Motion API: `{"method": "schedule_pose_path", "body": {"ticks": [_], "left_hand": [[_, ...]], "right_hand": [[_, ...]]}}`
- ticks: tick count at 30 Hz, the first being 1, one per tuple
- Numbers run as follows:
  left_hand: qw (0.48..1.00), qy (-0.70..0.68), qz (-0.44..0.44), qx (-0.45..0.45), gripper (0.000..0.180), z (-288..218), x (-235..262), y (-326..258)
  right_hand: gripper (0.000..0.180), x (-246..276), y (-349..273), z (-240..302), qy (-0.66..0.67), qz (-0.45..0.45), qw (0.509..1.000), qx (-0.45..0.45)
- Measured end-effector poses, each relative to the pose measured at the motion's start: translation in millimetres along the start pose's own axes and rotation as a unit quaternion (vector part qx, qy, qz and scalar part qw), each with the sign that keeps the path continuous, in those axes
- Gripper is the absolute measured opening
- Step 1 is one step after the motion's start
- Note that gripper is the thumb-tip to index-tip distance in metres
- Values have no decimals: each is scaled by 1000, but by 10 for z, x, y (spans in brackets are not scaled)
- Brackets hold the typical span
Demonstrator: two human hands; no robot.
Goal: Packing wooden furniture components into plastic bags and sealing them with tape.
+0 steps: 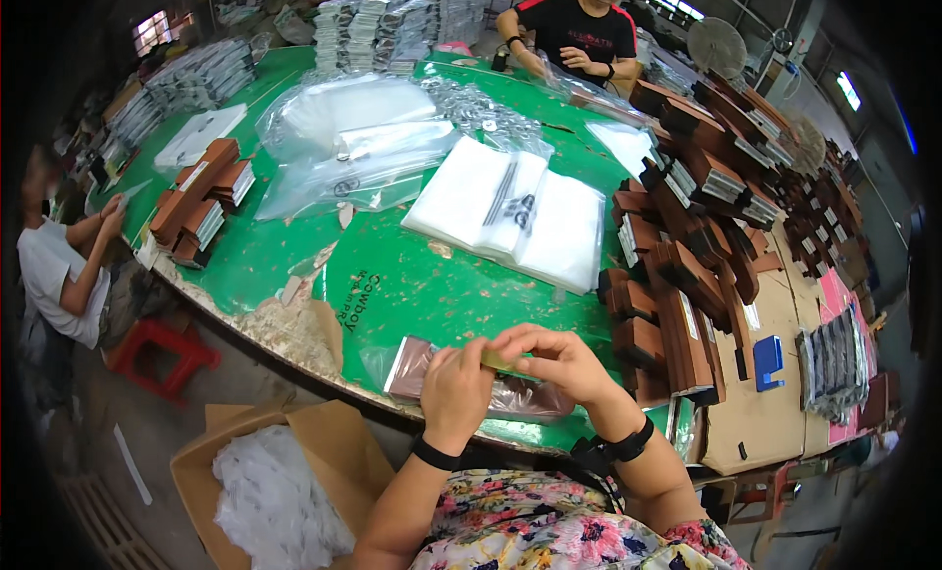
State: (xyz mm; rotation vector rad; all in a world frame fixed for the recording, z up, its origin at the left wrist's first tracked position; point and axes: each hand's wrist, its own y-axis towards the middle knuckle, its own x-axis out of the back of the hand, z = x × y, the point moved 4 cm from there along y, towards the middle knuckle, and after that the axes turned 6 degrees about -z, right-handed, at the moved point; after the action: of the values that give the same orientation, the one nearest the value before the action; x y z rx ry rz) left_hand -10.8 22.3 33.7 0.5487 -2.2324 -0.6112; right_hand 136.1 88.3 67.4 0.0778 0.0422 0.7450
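My left hand [457, 391] and my right hand [564, 364] meet close to the table's near edge, fingers closed on a small yellow-green piece [504, 362]. The fingers hide most of it, so its kind cannot be made out. Just beneath them lies a flat dark-brown item in a clear plastic bag [530, 397], its pale-edged left end poking out beyond my left hand. Farther off, a stack of flat clear plastic bags [559, 227] with dark print rests on the green table [392, 276].
Brown bundled pieces [677, 325] pile up at the right, beside a blue holder [768, 362]. Another brown bundle [196, 197] sits at left. More plastic bags [363, 129] lie farther back. A cardboard box [348, 452] holds crumpled plastic below. Co-workers are at the far side and left.
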Motion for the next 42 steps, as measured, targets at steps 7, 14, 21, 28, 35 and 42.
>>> {"method": "schedule_pose_path", "body": {"ticks": [7,14,21,28,35,42], "left_hand": [[1000,-21,2,16,22,-23,-2,2],[1000,-24,-16,-6,27,-4,3,-9],[1000,4,-18,-21,29,-3,10,-9],[999,5,-23,-22,30,-54,52,13],[1000,-11,2,13,29,-21,18,-10],[999,-2,-12,-37,23,-11,33,-6]], "right_hand": [[36,483,314,-217,-419,-350,836,47],[28,583,399,-464,-650,-258,712,-66],[23,571,340,-445,-602,-236,762,-24],[35,185,-145,239,-292,-226,927,64],[23,115,-373,219,-218,-184,955,-81],[20,219,-196,265,-245,-198,947,59]]}}
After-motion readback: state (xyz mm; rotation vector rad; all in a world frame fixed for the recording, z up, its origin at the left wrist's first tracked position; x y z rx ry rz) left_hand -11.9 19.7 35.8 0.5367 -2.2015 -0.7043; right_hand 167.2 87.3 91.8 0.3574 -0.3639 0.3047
